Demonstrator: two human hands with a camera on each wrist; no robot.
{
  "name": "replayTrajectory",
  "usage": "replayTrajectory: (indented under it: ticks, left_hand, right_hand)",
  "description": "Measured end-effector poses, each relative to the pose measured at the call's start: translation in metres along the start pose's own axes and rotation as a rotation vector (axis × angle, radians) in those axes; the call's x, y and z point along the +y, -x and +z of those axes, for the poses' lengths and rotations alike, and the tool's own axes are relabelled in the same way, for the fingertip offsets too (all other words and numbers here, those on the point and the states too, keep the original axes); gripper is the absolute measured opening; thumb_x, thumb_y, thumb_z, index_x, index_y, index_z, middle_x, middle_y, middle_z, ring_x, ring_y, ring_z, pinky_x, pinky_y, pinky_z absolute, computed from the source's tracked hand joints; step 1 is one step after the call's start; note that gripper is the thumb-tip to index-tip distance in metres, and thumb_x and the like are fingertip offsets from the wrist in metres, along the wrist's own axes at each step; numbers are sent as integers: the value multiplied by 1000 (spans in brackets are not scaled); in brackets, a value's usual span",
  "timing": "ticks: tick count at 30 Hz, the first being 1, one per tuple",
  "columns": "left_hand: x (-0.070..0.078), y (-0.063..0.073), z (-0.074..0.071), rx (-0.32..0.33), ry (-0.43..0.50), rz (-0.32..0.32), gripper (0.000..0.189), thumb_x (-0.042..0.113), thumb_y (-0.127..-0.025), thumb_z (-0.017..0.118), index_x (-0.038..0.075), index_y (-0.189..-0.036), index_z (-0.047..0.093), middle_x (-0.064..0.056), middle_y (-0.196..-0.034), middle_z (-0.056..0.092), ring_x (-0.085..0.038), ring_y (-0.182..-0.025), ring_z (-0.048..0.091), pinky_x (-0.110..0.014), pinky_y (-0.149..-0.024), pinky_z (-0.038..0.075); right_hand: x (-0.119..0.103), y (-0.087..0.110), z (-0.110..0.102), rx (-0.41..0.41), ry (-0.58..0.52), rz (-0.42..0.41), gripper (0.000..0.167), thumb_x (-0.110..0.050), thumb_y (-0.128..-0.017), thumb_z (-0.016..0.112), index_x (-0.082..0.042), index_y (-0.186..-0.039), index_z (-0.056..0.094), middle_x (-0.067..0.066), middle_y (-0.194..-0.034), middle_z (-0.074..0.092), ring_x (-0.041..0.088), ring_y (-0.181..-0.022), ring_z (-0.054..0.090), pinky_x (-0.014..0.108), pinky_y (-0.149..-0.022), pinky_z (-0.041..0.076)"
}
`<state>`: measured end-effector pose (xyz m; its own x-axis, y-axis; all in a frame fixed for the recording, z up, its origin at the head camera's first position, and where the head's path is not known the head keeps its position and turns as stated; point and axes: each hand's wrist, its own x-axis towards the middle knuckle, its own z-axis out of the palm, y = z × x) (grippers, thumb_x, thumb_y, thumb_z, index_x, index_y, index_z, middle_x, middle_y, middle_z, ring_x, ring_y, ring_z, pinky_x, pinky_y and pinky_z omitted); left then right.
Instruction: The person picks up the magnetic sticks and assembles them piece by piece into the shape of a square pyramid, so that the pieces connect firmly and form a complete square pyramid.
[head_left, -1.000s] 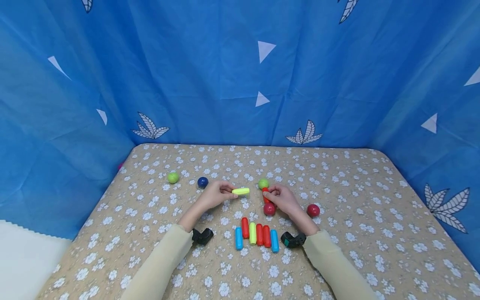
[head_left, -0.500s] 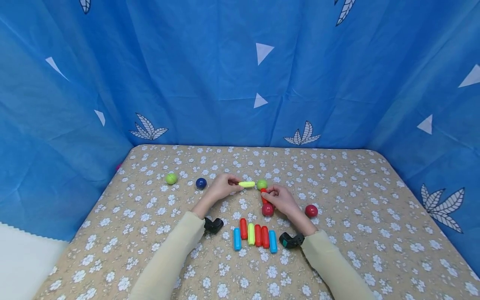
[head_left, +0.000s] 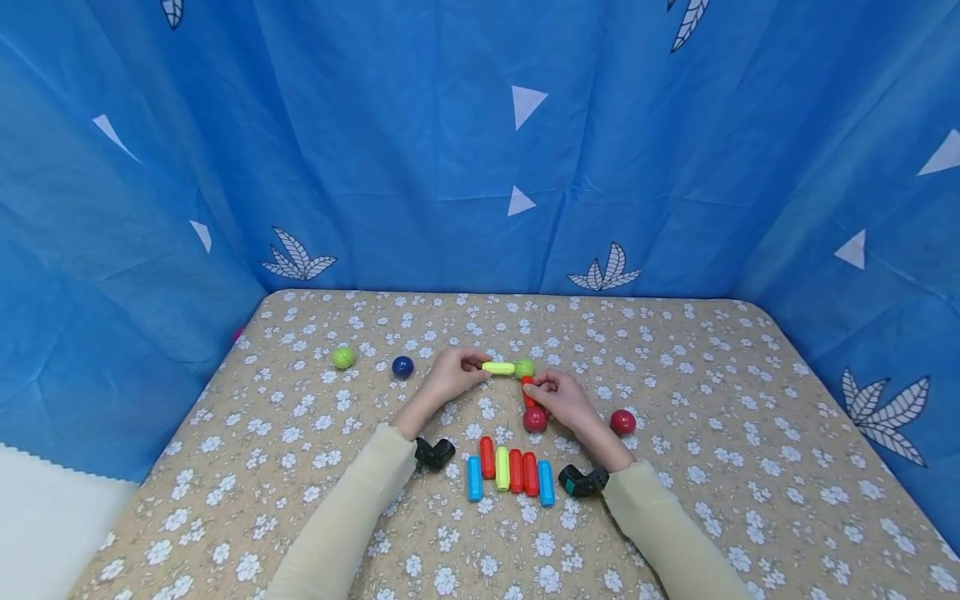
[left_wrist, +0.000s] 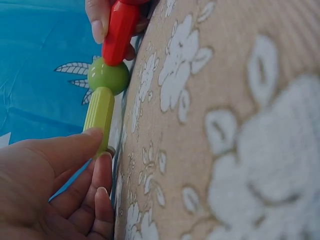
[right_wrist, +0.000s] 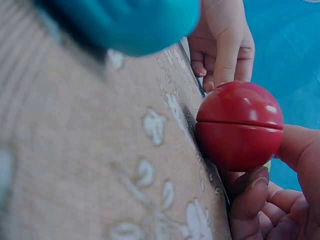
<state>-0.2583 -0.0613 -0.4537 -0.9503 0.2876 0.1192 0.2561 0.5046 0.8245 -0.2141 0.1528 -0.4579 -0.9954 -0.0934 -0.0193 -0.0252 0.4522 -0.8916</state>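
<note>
My left hand (head_left: 452,373) pinches a yellow-green ribbed rod (head_left: 498,368) near its left end. The rod's other end meets a green ball (head_left: 524,368), as the left wrist view also shows. My right hand (head_left: 564,398) holds a red rod (left_wrist: 120,32) between thumb and fingers. This red rod runs from the green ball to a red ball (right_wrist: 240,127), which hides most of the rod in the right wrist view. Whether the yellow-green rod is stuck to the green ball or only touches it, I cannot tell.
Several blue, red and yellow-green rods (head_left: 519,471) lie in a row between the forearms. Loose balls rest farther out: a green ball (head_left: 342,357) and a blue ball (head_left: 402,367) on the left, a red ball (head_left: 622,422) on the right. Blue curtains (head_left: 450,167) surround the flowered tabletop (head_left: 675,367).
My left hand has moved right and slightly away, bringing the yellow-green rod from a gap up against the green ball. The right hand has stayed on the red rod.
</note>
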Motion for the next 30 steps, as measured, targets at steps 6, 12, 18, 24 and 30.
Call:
replayTrajectory:
  ticks: [6, 12, 18, 24, 30]
  left_hand:
    - [-3, 1, 0, 14, -1, 4, 20, 8, -82, 72, 4, -102, 71, -1, -84, 64, -13, -73, 57, -26, -65, 48]
    - [-4, 0, 0, 17, -2, 12, 19, 9, -82, 73, 4, -101, 72, -1, -84, 65, -12, -73, 57, -26, -64, 48]
    - [-4, -1, 0, 8, -6, 26, 20, 8, -82, 72, 4, -101, 71, -1, -84, 65, -12, -72, 57, -26, -65, 48]
    - [-5, 0, 0, 4, -2, 11, 21, 7, -83, 71, 3, -103, 71, -1, -83, 64, -13, -73, 57, -26, -65, 48]
    - [0, 3, -8, 2, 3, 7, 22, 8, -84, 70, 3, -106, 69, -2, -89, 66, -13, -78, 59, -26, -68, 49]
  right_hand:
    - [0, -1, 0, -9, 7, 21, 22, -22, -86, 67, -2, -92, 62, 4, -69, 53, 13, -56, 44, 23, -49, 36]
    - [-2, -7, -4, -18, -8, 67, 34, -22, -92, 62, 0, -117, 53, 6, -67, 53, 15, -50, 49, 24, -45, 43]
    - [-3, -17, -7, -68, -31, 24, 49, -19, -95, 58, -7, -139, 42, 10, -71, 53, 16, -48, 51, 26, -45, 46]
    - [-4, -22, -6, -119, -9, 23, 42, -23, -94, 59, -7, -132, 52, 10, -71, 53, 16, -47, 51, 27, -44, 46]
    - [-1, -23, -5, -103, -26, 23, 39, -22, -95, 57, -6, -130, 53, 10, -66, 52, 15, -45, 50, 26, -44, 45]
